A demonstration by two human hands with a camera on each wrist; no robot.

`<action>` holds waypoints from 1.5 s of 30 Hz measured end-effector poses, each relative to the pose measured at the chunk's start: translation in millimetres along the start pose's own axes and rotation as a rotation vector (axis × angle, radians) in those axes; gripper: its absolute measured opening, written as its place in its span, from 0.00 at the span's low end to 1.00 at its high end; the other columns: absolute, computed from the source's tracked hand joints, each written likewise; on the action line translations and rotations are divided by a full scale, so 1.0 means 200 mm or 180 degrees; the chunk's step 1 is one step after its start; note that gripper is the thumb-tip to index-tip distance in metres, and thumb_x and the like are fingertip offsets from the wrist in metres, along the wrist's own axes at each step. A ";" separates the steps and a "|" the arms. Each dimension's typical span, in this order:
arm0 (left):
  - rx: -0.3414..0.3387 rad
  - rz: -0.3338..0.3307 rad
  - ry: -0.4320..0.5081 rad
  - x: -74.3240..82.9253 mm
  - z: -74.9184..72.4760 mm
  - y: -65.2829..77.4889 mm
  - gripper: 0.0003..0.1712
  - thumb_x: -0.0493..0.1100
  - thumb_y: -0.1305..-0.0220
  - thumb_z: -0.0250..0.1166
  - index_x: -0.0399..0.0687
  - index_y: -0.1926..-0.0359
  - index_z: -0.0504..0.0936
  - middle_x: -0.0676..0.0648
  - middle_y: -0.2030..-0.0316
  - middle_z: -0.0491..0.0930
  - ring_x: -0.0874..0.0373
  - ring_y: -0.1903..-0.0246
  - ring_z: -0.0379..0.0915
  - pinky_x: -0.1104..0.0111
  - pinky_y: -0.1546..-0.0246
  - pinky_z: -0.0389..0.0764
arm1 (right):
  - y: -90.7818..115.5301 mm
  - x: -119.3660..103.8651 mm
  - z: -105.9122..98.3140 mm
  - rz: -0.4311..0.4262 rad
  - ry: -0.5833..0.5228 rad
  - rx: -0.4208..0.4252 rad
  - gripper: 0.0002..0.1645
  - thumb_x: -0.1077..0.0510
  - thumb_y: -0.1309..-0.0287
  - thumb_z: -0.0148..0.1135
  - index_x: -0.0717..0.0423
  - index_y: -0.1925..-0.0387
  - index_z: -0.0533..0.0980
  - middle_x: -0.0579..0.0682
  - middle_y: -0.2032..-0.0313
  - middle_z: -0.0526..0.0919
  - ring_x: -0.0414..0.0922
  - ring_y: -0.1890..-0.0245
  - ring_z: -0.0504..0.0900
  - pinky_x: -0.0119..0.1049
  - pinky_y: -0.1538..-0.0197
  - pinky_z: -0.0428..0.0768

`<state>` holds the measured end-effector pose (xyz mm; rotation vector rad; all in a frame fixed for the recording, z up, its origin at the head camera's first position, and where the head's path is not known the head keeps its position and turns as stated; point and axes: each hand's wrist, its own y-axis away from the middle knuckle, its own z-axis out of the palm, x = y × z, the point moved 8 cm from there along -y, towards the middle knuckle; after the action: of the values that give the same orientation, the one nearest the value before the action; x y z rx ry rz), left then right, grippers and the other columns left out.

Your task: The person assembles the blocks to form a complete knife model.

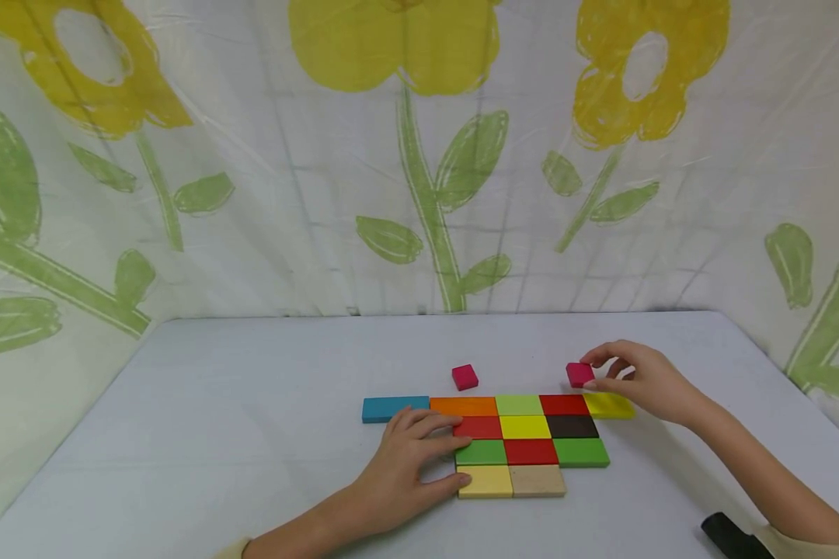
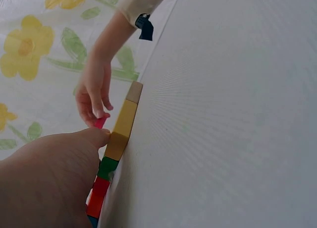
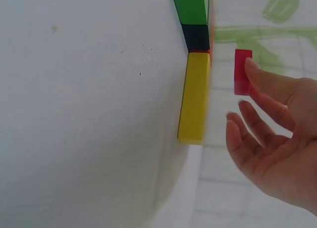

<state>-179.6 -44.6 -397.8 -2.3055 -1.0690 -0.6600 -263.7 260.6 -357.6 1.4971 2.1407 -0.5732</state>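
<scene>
Thumb and index finger of my right hand [image 1: 639, 376] pinch a small pink block [image 1: 579, 375] above the far right of a flat layout of coloured blocks. The right wrist view shows that pink block [image 3: 241, 72] raised off the table, the other fingers loosely bent. My left hand [image 1: 409, 470] rests along the layout's left side, with spread fingertips touching the red block [image 1: 480, 428], the green block [image 1: 485, 453] and the pale yellow block [image 1: 489, 483]. A second pink block [image 1: 464, 378] lies alone behind the top row.
The top row runs from a blue block [image 1: 384, 410] through orange [image 1: 464, 407], light green and red to a yellow block [image 1: 614, 406]. Shorter rows with black, green and tan blocks adjoin it. The white table [image 1: 252, 388] meets a flower-painted curtain [image 1: 266, 194] behind.
</scene>
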 end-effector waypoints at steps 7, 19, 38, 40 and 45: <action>0.0012 -0.0001 0.0033 0.00 0.00 0.00 0.23 0.54 0.32 0.73 0.56 0.39 0.88 0.54 0.33 0.78 0.55 0.32 0.65 0.37 0.28 0.60 | 0.12 0.00 -0.02 0.0012 0.0079 0.0066 0.19 0.59 0.39 0.76 0.59 0.47 0.83 0.53 0.52 0.85 0.41 0.60 0.80 0.29 0.60 0.82; -0.0012 -0.0002 0.0037 -0.01 0.01 0.00 0.23 0.55 0.31 0.72 0.57 0.38 0.87 0.55 0.33 0.78 0.55 0.32 0.65 0.37 0.28 0.60 | 0.25 0.03 -0.04 -0.0176 0.0074 0.0202 0.17 0.60 0.44 0.79 0.51 0.52 0.85 0.40 0.60 0.84 0.33 0.65 0.77 0.29 0.62 0.81; -0.0025 -0.0039 -0.0002 -0.01 0.01 0.00 0.23 0.55 0.31 0.72 0.58 0.38 0.87 0.56 0.33 0.78 0.56 0.32 0.66 0.38 0.28 0.60 | 0.28 0.08 0.04 -0.0330 -0.0070 -0.0179 0.15 0.63 0.41 0.76 0.57 0.53 0.82 0.34 0.70 0.77 0.34 0.71 0.75 0.29 0.69 0.77; -0.0021 -0.0036 -0.0002 -0.01 0.01 0.00 0.23 0.55 0.31 0.72 0.58 0.38 0.87 0.55 0.33 0.78 0.56 0.32 0.66 0.38 0.28 0.60 | 0.27 0.08 0.05 -0.0321 -0.0077 -0.0199 0.16 0.63 0.41 0.76 0.57 0.53 0.82 0.34 0.70 0.77 0.34 0.71 0.75 0.29 0.69 0.77; -0.0005 -0.0017 -0.0011 0.00 0.00 0.00 0.23 0.55 0.31 0.72 0.57 0.38 0.87 0.55 0.33 0.78 0.55 0.32 0.66 0.38 0.28 0.60 | 0.27 0.08 0.06 -0.0254 -0.0081 -0.0242 0.16 0.63 0.41 0.76 0.58 0.51 0.82 0.35 0.70 0.78 0.34 0.71 0.75 0.29 0.68 0.78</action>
<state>-179.9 -44.9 -398.6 -2.3069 -1.0768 -0.6592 -215.9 283.8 -380.0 1.3622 2.1858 -0.5292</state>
